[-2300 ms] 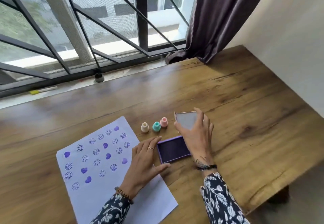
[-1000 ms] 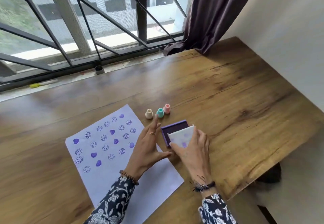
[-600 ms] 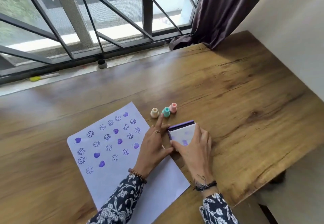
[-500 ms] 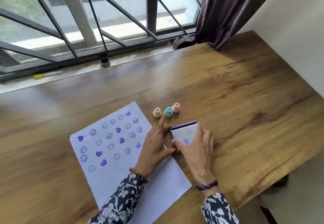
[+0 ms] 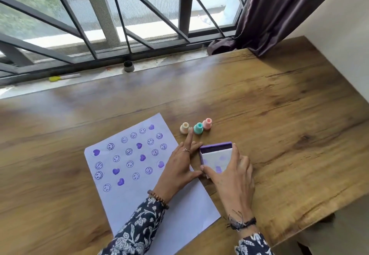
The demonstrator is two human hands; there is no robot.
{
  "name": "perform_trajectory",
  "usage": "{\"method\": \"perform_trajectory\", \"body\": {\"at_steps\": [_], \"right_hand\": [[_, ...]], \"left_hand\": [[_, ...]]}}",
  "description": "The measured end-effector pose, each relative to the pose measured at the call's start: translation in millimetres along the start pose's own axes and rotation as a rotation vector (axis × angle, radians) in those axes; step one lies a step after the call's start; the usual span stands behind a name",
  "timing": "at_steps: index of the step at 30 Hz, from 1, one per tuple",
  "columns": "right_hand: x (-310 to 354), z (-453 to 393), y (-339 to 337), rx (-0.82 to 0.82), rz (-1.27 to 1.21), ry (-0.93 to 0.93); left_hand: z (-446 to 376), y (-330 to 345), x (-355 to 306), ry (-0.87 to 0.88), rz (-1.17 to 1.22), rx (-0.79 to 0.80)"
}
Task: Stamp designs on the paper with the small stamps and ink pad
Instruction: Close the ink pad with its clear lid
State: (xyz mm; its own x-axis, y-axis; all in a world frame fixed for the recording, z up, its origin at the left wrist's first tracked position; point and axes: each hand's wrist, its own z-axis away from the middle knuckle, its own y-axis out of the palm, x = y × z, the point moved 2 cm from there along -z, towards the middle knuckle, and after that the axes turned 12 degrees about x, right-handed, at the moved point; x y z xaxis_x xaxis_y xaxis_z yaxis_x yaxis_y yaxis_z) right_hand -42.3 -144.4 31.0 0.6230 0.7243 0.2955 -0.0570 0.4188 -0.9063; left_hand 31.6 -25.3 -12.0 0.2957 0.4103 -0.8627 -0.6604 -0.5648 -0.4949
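Note:
A white paper [image 5: 139,175] printed with purple smileys and hearts lies on the wooden table. Just right of it sits the purple ink pad [image 5: 216,146], almost covered by its clear lid [image 5: 214,160]. My right hand [image 5: 229,177] grips the lid from the near side and presses it down on the pad. My left hand [image 5: 179,165] rests flat on the paper's edge, fingers touching the pad's left side. Three small stamps stand in a row behind the pad: cream [image 5: 184,128], teal [image 5: 198,128], pink [image 5: 207,123].
The wooden table [image 5: 279,135] ends at a window sill with metal bars; a small dark cap [image 5: 128,66] and a yellow-tipped pen [image 5: 60,78] lie on the sill. A dark curtain [image 5: 269,15] hangs at the back right, beside a wall.
My right hand brought the lid from behind the open ink pad down over it; the pad is now nearly covered. My left hand stayed by the pad's left edge.

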Motion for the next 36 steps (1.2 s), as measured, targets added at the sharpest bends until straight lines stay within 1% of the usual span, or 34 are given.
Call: {"method": "perform_trajectory", "body": {"at_steps": [3, 9, 13, 18, 29, 33, 36], "right_hand": [[1.8, 0.7, 0.0, -0.026, -0.001, -0.016], [0.2, 1.0, -1.2, 0.008, -0.042, 0.007], [2.4, 3.0, -2.3, 0.019, -0.021, 0.019], [1.6, 4.6, -3.6, -0.017, -0.090, 0.002], [4.8, 7.3, -1.8, 0.018, -0.031, 0.006], [4.9, 8.0, -1.5, -0.013, -0.059, -0.010], [5.9, 7.1, 0.4, -0.011, -0.023, 0.000]], "left_hand": [[-1.8, -1.0, 2.2, 0.004, 0.012, 0.038], [-1.7, -0.4, 3.0, -0.038, 0.076, 0.049], [-1.4, -0.8, 5.5, -0.034, 0.063, 0.059], [-1.8, -0.7, 5.5, -0.051, 0.062, 0.044], [-2.9, 0.4, 7.7, -0.031, 0.040, 0.077], [-2.8, 0.1, 8.4, -0.040, 0.039, 0.070], [-3.0, 0.6, 7.7, -0.052, 0.044, 0.079]]}}
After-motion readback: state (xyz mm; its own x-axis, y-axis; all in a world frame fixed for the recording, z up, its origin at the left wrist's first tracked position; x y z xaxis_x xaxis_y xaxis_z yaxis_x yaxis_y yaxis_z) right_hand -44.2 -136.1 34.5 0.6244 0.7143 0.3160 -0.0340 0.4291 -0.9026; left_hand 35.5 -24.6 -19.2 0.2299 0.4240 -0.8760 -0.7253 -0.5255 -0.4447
